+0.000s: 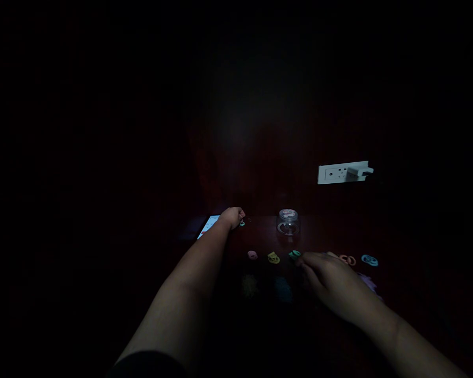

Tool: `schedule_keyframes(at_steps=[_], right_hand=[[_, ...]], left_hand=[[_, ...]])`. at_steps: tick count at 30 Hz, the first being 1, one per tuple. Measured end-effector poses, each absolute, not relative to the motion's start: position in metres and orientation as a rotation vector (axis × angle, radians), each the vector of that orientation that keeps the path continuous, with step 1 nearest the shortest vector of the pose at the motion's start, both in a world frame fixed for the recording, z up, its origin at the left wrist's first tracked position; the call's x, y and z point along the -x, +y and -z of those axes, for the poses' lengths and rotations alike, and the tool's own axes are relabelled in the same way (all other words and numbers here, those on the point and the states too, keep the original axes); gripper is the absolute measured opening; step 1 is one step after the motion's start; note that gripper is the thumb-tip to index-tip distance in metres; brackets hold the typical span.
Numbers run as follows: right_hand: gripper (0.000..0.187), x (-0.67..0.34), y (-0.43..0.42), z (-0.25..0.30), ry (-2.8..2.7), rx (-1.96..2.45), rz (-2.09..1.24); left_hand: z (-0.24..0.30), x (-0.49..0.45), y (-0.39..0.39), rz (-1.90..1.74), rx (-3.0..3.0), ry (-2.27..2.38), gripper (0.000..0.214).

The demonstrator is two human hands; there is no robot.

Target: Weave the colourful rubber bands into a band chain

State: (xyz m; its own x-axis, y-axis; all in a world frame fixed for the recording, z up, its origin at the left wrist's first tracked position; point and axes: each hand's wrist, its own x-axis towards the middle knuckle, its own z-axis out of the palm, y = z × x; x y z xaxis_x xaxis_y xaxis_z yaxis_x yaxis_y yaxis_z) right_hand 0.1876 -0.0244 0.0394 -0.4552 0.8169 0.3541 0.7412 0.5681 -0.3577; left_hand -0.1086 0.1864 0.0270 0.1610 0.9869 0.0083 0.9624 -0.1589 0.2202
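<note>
The scene is very dark. My left hand (232,216) reaches far forward with its fingers curled shut over a small teal ring (242,223) on the dark red table (323,231). My right hand (325,278) lies nearer, its fingers pinched together at a small green ring (294,254). Several small coloured rings lie in a row: a pink one (253,255), a yellow one (273,258), an orange one (349,259) and a blue one (369,260). A small clear glass jar (288,222) stands behind them.
A white power strip (341,172) with a plug in it sits on the wall at the back right. A lit phone screen or card (208,226) lies by my left wrist. Faint dark fluffy shapes (250,285) lie near the front.
</note>
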Motion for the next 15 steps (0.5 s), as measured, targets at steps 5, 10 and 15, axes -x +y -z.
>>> schedule_keyframes(at_steps=[5, 10, 15], right_hand=[[0.025, -0.187, -0.025, -0.040, -2.327, 1.257, -0.234], [0.024, -0.186, -0.025, -0.039, -2.329, 1.264, -0.250], [0.023, -0.186, -0.024, -0.038, -2.339, 1.245, -0.242]], left_hand=[[-0.020, 0.105, 0.185, -0.156, -2.250, 1.943, 0.031], [-0.018, 0.106, 0.180, -0.192, -2.236, 1.966, 0.031], [-0.021, 0.111, 0.171, -0.372, -2.212, 1.971, 0.012]])
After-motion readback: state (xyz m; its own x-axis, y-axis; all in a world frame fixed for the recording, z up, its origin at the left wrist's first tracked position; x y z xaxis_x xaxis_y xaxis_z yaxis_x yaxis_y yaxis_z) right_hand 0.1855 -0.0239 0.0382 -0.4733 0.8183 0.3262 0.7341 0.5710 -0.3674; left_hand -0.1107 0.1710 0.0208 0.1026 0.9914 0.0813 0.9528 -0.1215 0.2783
